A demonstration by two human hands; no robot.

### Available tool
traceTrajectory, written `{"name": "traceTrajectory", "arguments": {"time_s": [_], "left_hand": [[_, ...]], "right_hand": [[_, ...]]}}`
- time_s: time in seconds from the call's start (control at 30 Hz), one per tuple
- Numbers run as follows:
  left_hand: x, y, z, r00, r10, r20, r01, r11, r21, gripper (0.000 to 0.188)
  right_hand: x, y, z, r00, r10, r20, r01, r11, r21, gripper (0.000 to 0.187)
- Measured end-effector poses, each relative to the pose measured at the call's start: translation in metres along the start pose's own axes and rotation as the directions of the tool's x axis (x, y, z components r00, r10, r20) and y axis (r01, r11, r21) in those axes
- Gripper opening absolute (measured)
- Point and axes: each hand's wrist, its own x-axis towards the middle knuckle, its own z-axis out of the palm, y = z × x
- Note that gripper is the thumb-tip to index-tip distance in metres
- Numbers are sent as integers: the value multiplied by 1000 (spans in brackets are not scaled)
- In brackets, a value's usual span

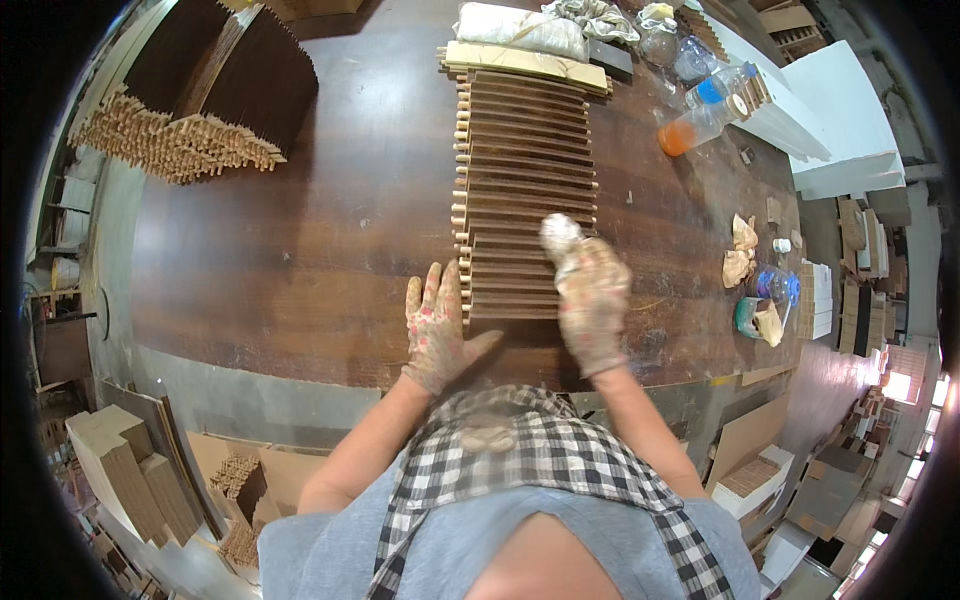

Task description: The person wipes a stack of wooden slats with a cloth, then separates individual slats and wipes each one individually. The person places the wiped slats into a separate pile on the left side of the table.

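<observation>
A long row of dark brown wooden slats [525, 180] lies across the table in front of me, with pale round dowel ends sticking out along its left side. My left hand [436, 335], in a stained work glove, lies against the left edge at the near end of the row, fingers stretched out and thumb apart. Over the right part of the slats is my gloved right hand [594, 305], blurred by motion. Its fingers are closed round a white cloth wad [561, 236], which is over the slats at the right side.
Brown panels with dowels [180, 140] are stacked at the far left. A pale wooden strip [525, 66] and a white bundle [522, 30] lie at the row's far end. Bottles, one with orange liquid [690, 132], stand or lie to the right. Crumpled cloths [740, 252] lie near a cut-off container [748, 316].
</observation>
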Motion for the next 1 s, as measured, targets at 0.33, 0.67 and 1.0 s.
{"name": "traceTrajectory", "arguments": {"time_s": [0.33, 0.67, 1.0], "left_hand": [[-6, -11, 37, 981, -178, 75, 180, 700, -691, 97], [19, -9, 17, 987, -118, 113, 156, 885, -439, 105], [22, -18, 3, 998, 59, -5, -59, 986, -157, 146]], "right_hand": [[36, -109, 31, 982, -187, -19, 173, 859, 482, 44], [26, -60, 46, 997, -36, 69, 43, 993, -107, 44], [89, -46, -19, 984, 0, -178, 104, 812, 575, 21]]}}
